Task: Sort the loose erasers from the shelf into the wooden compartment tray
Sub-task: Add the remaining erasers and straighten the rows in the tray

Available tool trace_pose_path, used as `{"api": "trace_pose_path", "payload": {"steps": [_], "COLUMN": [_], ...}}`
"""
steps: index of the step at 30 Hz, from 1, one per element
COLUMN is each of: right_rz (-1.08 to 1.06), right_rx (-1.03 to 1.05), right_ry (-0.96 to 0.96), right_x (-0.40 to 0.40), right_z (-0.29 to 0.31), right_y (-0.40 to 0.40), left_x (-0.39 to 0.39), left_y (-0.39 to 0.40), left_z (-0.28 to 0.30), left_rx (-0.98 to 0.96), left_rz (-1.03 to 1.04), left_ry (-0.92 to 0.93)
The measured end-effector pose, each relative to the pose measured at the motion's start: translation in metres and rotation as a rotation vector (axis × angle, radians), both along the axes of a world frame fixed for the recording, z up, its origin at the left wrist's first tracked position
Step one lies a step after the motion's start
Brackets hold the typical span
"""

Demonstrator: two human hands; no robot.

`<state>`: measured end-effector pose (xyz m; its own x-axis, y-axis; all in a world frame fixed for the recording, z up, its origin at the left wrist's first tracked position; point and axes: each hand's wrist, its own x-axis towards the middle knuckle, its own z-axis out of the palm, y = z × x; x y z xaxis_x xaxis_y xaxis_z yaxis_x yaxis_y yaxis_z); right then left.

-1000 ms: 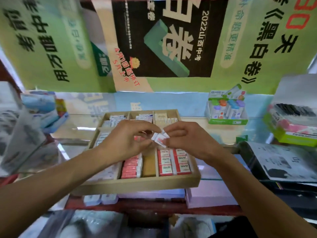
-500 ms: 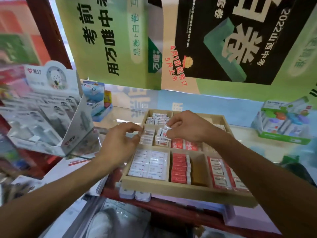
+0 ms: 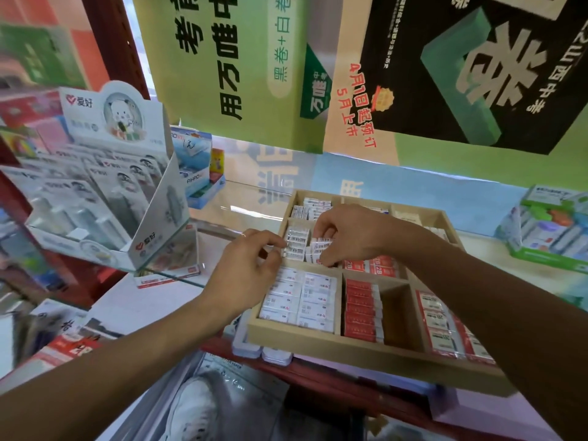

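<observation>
I see my right hand [image 3: 346,232] curled down over the white barcoded erasers [image 3: 319,246] in the middle-left compartment of the wooden compartment tray [image 3: 366,348], fingertips pinching one. My left hand [image 3: 251,265], fingers bent, touches the neighbouring eraser stack [image 3: 296,241] at the tray's left wall.

a wooden tray [image 3: 343,342] of open compartments sits on the shelf, holding rows of white and red wrapped erasers [image 3: 299,300].
</observation>
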<state>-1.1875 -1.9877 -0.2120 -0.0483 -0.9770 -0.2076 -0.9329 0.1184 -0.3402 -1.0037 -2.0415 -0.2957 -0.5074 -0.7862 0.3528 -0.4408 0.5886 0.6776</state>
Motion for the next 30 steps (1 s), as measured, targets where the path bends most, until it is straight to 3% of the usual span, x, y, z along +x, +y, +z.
{"api": "trace_pose_path", "payload": {"steps": [14, 22, 30], "right_rz": [0.079, 0.014, 0.040], "right_rx": [0.029, 0.013, 0.062], "right_ry": [-0.039, -0.123, -0.016], "right_x": [-0.011, -0.010, -0.002], "right_z": [-0.002, 0.006, 0.001], "right_y": [0.000, -0.001, -0.009], "left_x": [-0.001, -0.002, -0.001], "left_y": [-0.004, -0.007, -0.006], "left_z": [-0.005, -0.009, -0.007], "left_rx": [0.056, 0.087, 0.107], "left_rz": [0.007, 0.015, 0.015], "left_ry": [0.025, 0.057, 0.055]}}
